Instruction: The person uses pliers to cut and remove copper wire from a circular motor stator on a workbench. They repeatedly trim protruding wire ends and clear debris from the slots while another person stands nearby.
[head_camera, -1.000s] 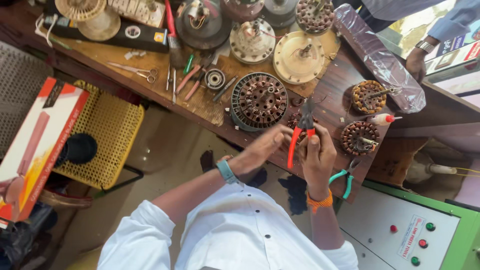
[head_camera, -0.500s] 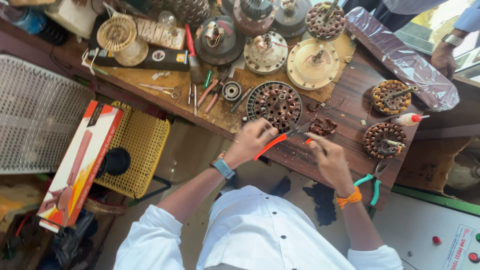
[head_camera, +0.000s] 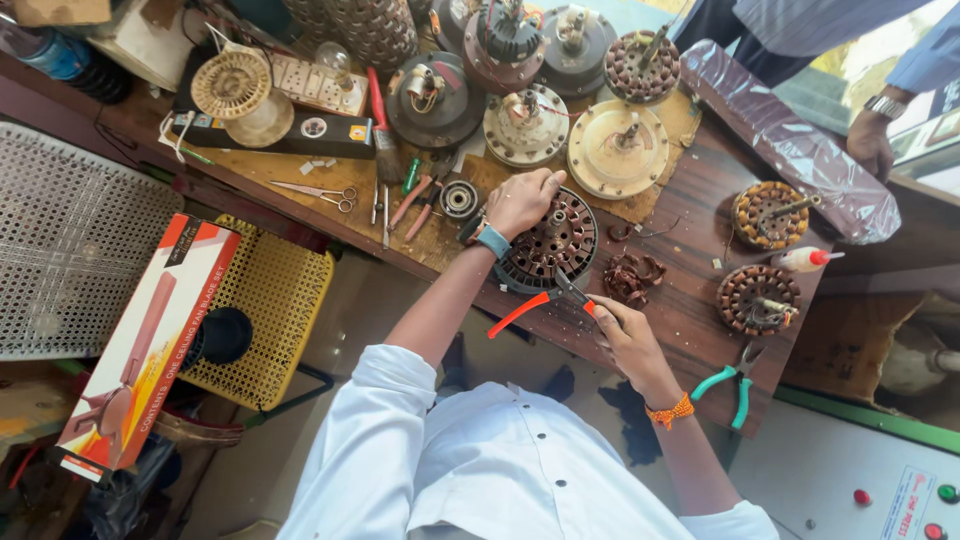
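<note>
Beside the dark, copper-slotted stator (head_camera: 552, 245), the pliers (head_camera: 545, 302) had orange-red handles. Right of the stator lay teal-handled pliers (head_camera: 733, 383); left of it stood a yellow perforated stool (head_camera: 270, 300) and an orange-and-white box (head_camera: 150, 340).

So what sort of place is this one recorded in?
Most likely a ceiling-fan motor repair workshop: a wooden bench crowded with wound stators and motor housings, and the right hand holding orange-handled pliers.

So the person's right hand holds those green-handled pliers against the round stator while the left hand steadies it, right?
Not quite. The head view shows the right hand holding red-handled pliers; the green pliers lie untouched on the bench. The left hand does rest on the stator.
</note>
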